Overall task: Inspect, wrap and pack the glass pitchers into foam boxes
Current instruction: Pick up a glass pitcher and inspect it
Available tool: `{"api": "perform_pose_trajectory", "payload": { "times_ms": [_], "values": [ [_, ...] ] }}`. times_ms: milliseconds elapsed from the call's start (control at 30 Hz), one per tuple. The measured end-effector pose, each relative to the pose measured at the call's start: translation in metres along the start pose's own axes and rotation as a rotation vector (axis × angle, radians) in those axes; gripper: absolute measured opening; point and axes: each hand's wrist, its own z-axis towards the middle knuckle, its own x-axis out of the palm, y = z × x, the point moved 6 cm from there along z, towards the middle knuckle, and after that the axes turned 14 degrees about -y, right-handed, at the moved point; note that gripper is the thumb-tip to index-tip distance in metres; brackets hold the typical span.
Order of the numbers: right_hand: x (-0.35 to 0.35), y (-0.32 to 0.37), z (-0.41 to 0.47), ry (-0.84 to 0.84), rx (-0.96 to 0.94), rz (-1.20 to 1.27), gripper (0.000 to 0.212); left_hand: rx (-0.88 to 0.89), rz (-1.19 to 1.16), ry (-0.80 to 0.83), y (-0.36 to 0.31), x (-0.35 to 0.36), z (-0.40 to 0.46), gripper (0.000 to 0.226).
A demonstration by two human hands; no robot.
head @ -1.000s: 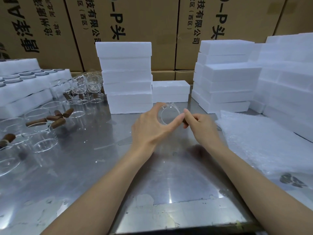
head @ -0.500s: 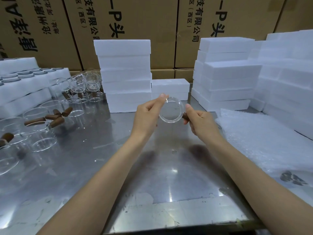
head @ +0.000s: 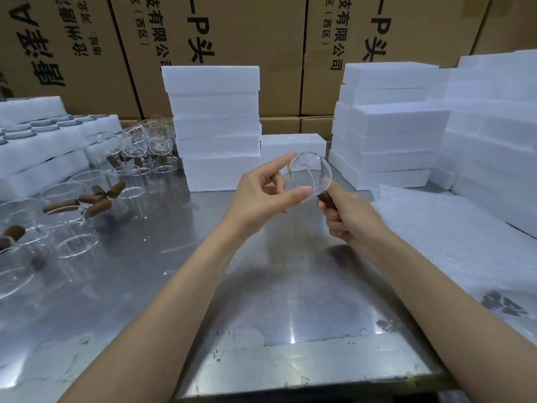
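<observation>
There is one view only, from a camera worn on the person's head, so no second view shares any of the scene. It looks forward and down across the steel table (head: 122, 286), wide-angled, straight edges bowing near the frame's borders. Both forearms rise from the lower corners toward the centre, close to the lens. Foam boxes (head: 215, 126) fill the middle distance; cardboard cartons (head: 238, 30) close off the upper frame.

Pitcher handle (head: 325, 196) mostly buried in right hand (head: 351, 219). Foam stacks (head: 494, 135) at 3 o'clock cut by frame edge. Carton lettering (head: 200, 50) cropped at 12 o'clock.
</observation>
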Motion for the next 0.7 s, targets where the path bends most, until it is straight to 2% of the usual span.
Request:
{"api": "perform_pose_trajectory", "payload": {
  "times_ms": [133, 233, 367, 533, 700],
  "values": [
    [0.0, 0.003, -0.002, -0.043, -0.007, -0.041, 0.05, 0.127, 0.144, -0.076, -0.003, -0.001, -0.001, 0.056],
    [-0.004, 0.008, -0.002, -0.126, -0.107, -0.117, 0.051, 0.197, 0.265, -0.143, -0.002, -0.001, -0.006, 0.054],
    [-0.008, 0.016, -0.005, -0.204, -0.349, -0.247, 0.052, 0.196, 0.503, -0.243, 0.002, -0.003, -0.012, 0.062],
    [-0.005, 0.022, -0.009, -0.25, -0.54, -0.339, 0.052, 0.159, 0.679, -0.294, 0.004, -0.005, -0.013, 0.068],
    [-0.005, 0.023, -0.01, -0.285, -0.626, -0.409, 0.053, 0.138, 0.714, -0.278, 0.009, -0.005, -0.01, 0.053]
  ]
}}
